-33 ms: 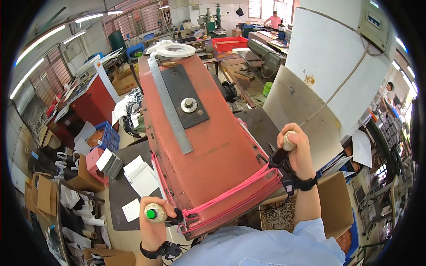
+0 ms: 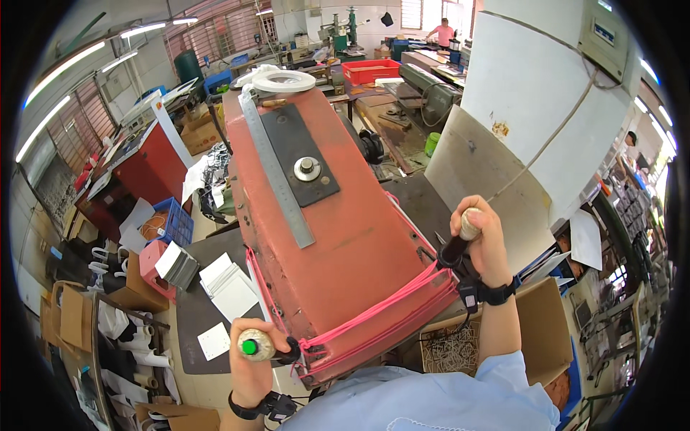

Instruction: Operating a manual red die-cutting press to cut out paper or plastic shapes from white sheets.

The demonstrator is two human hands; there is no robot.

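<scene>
The person's arms are spread well apart. The right hand [image 2: 489, 248] is farther forward, curled into a closed grip, its forearm [image 2: 500, 334] nearly upright behind the wrist. The left hand [image 2: 248, 368] sits lower, nearer the body, also closed, though its fingers seem mostly hidden from where I stand.

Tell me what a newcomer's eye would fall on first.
A large red machine casing fills the centre, a long grey metal ruler lying on it. Bright pink cord crosses the casing's near end, where the left hand and right hand each grip a pale rounded handle.
</scene>
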